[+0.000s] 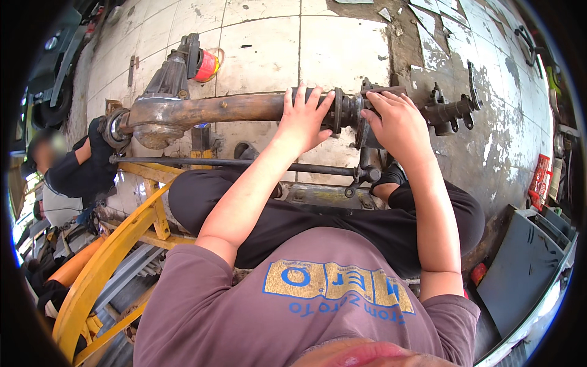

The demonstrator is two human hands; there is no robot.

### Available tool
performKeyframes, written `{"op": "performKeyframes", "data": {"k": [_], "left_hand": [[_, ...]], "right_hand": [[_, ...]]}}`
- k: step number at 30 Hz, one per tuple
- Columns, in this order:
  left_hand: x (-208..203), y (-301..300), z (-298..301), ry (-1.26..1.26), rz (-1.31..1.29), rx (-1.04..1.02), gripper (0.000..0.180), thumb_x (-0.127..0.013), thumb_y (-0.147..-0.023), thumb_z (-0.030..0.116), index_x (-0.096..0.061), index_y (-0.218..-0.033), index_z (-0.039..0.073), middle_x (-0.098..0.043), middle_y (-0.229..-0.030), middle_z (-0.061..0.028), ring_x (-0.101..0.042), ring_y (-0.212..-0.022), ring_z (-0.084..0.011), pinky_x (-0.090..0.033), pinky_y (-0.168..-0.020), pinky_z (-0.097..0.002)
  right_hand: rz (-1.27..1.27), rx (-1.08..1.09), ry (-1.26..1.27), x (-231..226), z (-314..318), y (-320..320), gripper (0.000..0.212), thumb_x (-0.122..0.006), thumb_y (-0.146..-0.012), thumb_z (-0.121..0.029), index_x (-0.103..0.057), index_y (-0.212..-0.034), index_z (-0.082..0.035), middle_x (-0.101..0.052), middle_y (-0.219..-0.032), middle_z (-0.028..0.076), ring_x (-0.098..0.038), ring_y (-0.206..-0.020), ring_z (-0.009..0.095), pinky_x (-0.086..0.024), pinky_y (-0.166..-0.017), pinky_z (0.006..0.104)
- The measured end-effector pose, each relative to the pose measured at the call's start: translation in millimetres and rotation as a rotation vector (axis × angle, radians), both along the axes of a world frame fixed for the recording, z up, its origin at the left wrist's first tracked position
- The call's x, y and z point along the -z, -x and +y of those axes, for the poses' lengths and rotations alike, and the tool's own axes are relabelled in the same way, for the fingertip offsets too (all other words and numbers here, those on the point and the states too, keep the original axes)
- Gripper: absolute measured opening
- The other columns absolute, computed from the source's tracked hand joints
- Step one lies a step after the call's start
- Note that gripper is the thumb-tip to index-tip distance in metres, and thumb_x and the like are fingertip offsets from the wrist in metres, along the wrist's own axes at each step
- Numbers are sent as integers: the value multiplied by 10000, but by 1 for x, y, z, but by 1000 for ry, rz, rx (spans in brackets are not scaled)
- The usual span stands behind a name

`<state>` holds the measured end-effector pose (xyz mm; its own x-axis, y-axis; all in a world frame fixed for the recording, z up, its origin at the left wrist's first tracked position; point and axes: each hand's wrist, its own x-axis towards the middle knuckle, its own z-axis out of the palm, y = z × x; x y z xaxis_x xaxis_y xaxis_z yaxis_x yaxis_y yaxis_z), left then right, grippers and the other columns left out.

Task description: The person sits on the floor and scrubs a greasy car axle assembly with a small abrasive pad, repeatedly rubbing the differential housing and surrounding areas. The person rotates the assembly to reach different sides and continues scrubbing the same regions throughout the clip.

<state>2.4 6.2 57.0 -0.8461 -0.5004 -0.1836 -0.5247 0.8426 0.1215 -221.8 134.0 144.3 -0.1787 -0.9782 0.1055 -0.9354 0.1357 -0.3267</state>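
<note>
A rusty brown vehicle axle housing lies crosswise in front of me, with its bulging differential casing toward the left. My left hand rests on the tube near its right-hand flange, fingers spread. On the dark knuckle assembly at that end lies my right hand, its fingers stretched over the top and the thumb apart. My palms hide part of the metal beneath them. A long dark tie rod runs parallel to the axle, nearer to me.
Past the axle stands a red and yellow tin. A yellow metal frame curves along my left side. Another person is at the axle's left end. A grey metal box stands on the right. Broken tiles lie at the far right.
</note>
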Motion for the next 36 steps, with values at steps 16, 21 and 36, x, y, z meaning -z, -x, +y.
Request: {"op": "performKeyframes", "data": {"k": [16,21,36], "left_hand": [[-1,-1,1,21,31,-16,1044,-902,-928,503,-392,-1792,213,-395,-1770,-164,-331,-1667,-469,-266,-1346,-741],[0,-2,0,49,8,-3,1041,-888,-927,560,-412,-1788,220,-415,-1774,-157,-317,-1684,-455,-260,-1354,-731],[1,-2,1,24,41,-10,1061,-905,-913,508,-392,-1797,223,-407,-1781,-146,-305,-1688,-456,-246,-1359,-725]], "right_hand": [[142,3,-263,11,-2,-1,756,-717,-1072,-557,-585,-1661,-102,-548,-1763,111,-478,-1657,299,-367,-1346,616],[254,2,-240,10,-4,-7,814,-673,-1077,-641,-579,-1658,-79,-568,-1745,126,-482,-1654,309,-371,-1341,624],[210,9,-193,16,-6,6,766,-601,-1114,-674,-643,-1616,-97,-616,-1706,105,-524,-1623,309,-404,-1316,620]]}}
